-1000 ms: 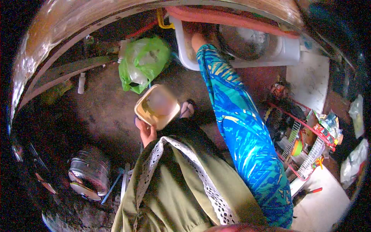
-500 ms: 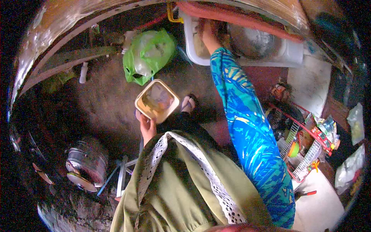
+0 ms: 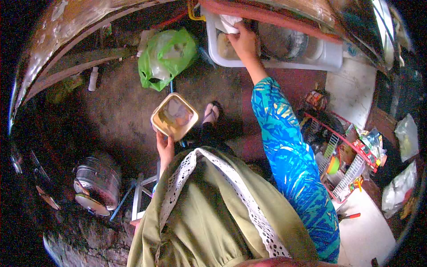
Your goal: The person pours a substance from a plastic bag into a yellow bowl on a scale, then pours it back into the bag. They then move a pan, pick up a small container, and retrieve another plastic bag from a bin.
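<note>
Beige plastic is the material of the square container (image 3: 174, 116) that my left hand (image 3: 165, 149) holds from below, fingers closed on its near edge. It is open on top and I see some brownish and orange remains inside, but I cannot tell what they are. I hold it over the dark floor (image 3: 115, 115), in front of my body, and it is a little tilted.

My right hand (image 3: 243, 42) is stretched far forward, at the end of my blue patterned sleeve (image 3: 289, 155). It is clenched on a white cloth (image 3: 230, 23), which comes out above my fingers, at the left part of a white basin (image 3: 327, 55). The hand is over the inner side of the basin, near its front wall. A round metal bowl (image 3: 280, 42) lies in the same basin, just right of my hand.

On the floor, a green plastic bag (image 3: 165, 58) sits beyond the container, near the basin's left corner. My foot in a sandal (image 3: 211, 114) is just right of the container. A metal pot (image 3: 98, 182) with a lid stands at the lower left, well apart from both hands. At the right, a red wire rack (image 3: 344, 162) holds colourful things that are too small to name. My green garment with white lace edge (image 3: 209, 213) fills the bottom of the view.
</note>
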The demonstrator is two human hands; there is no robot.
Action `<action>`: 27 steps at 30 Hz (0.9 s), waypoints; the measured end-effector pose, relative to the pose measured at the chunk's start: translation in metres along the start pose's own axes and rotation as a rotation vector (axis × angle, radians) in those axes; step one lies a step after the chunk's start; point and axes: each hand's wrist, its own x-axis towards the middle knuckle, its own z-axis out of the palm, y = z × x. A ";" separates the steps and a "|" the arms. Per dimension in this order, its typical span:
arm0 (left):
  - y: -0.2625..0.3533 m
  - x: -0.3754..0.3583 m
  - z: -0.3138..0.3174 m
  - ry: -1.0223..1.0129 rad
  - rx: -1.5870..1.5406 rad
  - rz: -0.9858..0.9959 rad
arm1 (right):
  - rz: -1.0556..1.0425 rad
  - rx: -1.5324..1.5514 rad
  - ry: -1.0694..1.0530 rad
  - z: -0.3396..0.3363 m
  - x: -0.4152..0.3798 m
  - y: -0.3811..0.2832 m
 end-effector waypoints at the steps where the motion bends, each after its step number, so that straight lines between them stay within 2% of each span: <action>1: 0.006 -0.002 0.001 0.001 0.000 -0.001 | 0.012 0.043 0.012 -0.005 -0.002 -0.002; 3: 0.021 -0.006 -0.002 -0.039 0.100 0.069 | 0.025 0.083 0.021 -0.015 -0.006 -0.010; 5: 0.052 -0.011 0.006 -0.038 0.095 0.048 | -0.083 0.024 0.169 -0.032 -0.015 -0.025; 6: 0.071 -0.015 0.012 -0.035 0.089 0.032 | -0.086 0.027 0.172 -0.042 -0.025 -0.032; 8: 0.119 -0.018 0.034 -0.085 0.063 0.083 | 0.118 0.074 0.207 -0.069 -0.046 -0.041; 10: 0.167 -0.018 0.055 -0.063 0.103 0.062 | 0.320 0.260 0.184 -0.103 -0.065 -0.055; 12: 0.181 -0.002 0.069 -0.184 0.118 0.203 | 0.475 0.389 0.265 -0.126 -0.090 -0.037; 14: 0.219 0.006 0.096 -0.241 0.228 0.161 | 0.571 0.569 0.413 -0.147 -0.117 -0.022; 16: 0.253 0.019 0.134 -0.347 0.242 0.195 | 0.700 1.015 0.544 -0.178 -0.134 -0.036; 17: 0.259 0.030 0.157 -0.386 0.257 0.336 | 0.779 0.990 0.588 -0.196 -0.138 -0.044; 18: 0.265 0.043 0.176 -0.420 0.271 0.477 | 0.749 0.989 0.611 -0.203 -0.146 -0.038; 20: 0.265 0.069 0.205 -0.425 0.390 0.506 | 0.806 1.120 0.620 -0.222 -0.159 -0.040; 21: 0.259 0.087 0.214 -0.429 0.401 0.508 | 0.812 1.129 0.625 -0.226 -0.165 -0.041; 23: 0.244 0.118 0.228 -0.580 0.572 0.328 | 0.891 1.073 0.765 -0.230 -0.176 -0.038; 24: 0.241 0.122 0.237 -0.583 0.587 0.325 | 0.903 1.081 0.769 -0.232 -0.182 -0.034; 26: 0.231 0.131 0.253 -0.521 0.455 0.112 | 0.900 1.051 0.731 -0.234 -0.193 -0.026; 27: 0.212 0.145 0.255 -0.527 0.463 0.115 | 0.904 1.056 0.740 -0.237 -0.199 -0.024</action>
